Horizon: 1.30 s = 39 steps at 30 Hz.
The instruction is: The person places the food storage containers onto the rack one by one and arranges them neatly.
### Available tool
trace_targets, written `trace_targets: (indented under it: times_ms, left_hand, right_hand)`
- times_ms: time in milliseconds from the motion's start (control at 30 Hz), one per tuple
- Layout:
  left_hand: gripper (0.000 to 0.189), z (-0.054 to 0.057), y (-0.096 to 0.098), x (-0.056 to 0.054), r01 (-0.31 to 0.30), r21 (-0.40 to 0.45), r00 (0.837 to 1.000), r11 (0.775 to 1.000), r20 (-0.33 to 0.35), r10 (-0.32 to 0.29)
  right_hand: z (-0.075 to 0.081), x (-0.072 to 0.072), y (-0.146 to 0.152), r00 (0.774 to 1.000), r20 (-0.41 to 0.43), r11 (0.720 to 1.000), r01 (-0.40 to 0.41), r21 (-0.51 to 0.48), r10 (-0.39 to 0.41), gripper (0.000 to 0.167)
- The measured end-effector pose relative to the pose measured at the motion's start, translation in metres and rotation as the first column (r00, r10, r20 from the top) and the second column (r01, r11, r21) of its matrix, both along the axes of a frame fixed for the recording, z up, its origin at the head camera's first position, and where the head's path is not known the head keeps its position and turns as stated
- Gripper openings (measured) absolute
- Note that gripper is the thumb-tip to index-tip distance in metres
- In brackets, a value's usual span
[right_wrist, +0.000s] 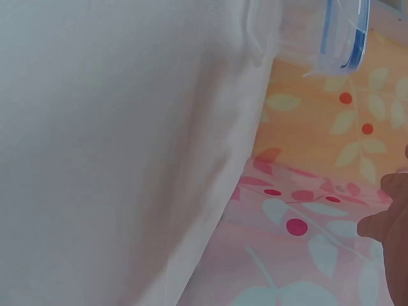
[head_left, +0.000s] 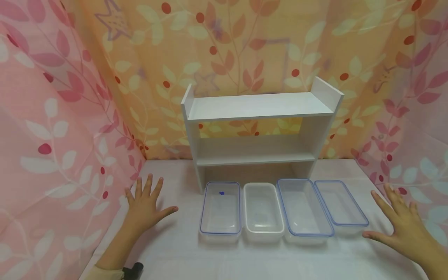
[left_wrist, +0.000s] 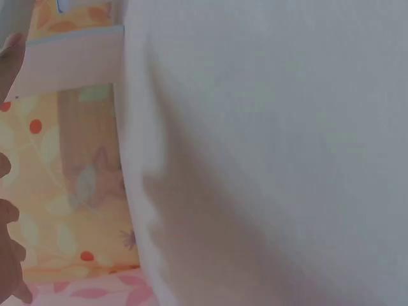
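Note:
Four is avoided here: several clear plastic food containers stand in a row before a white shelf. From the left come a blue-rimmed container, a white-rimmed container, a larger blue-rimmed container and a slanted blue-rimmed container. My left hand is spread left of the row, touching none of them. My right hand is spread to the right of the row, apart from the nearest container. Both hold nothing. In the left wrist view, fingers show at the left edge.
The white two-tier shelf stands behind the containers on a white-covered table. Floral cloth hangs at the back and on both sides. A black strap device sits at my left wrist.

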<state>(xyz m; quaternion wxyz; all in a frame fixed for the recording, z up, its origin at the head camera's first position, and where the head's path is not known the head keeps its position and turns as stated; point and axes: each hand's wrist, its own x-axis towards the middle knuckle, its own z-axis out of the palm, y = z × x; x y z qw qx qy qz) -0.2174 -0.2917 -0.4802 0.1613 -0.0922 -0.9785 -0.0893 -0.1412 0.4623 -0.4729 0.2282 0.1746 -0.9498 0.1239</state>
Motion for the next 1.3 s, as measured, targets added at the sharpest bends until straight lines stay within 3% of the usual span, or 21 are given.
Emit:
trace_targets:
  times_ms: [300, 567, 867, 1033, 1300]
  left_hand:
    - [0.120, -0.004, 0.014, -0.008, 0.000, 0.113, 0.999, 0.994, 0.038, -0.004]
    - [0.118, -0.003, 0.028, -0.010, 0.009, 0.229, 0.999, 0.973, 0.035, -0.017]
    - [0.112, -0.007, 0.040, -0.012, 0.011, 0.390, 0.997, 0.921, 0.064, -0.040]
    - [0.110, -0.013, 0.044, -0.016, 0.025, 0.471, 0.997, 0.882, 0.057, -0.059]
    - [0.106, -0.012, 0.053, -0.020, 0.027, 0.562, 0.998, 0.826, 0.037, -0.058]
  right_hand:
    - [-0.003, 0.002, -0.003, 0.999, 0.040, 0.993, -0.017, -0.118, 0.022, 0.133]
    - [-0.010, 0.002, -0.006, 0.996, 0.054, 0.964, -0.052, -0.260, 0.069, 0.129]
    - [-0.008, 0.001, -0.013, 0.990, 0.116, 0.941, -0.032, -0.336, 0.075, 0.126]
    - [-0.010, 0.003, -0.016, 0.988, 0.133, 0.932, -0.024, -0.362, 0.077, 0.125]
    - [-0.012, 0.000, -0.020, 0.989, 0.127, 0.916, -0.017, -0.402, 0.075, 0.121]
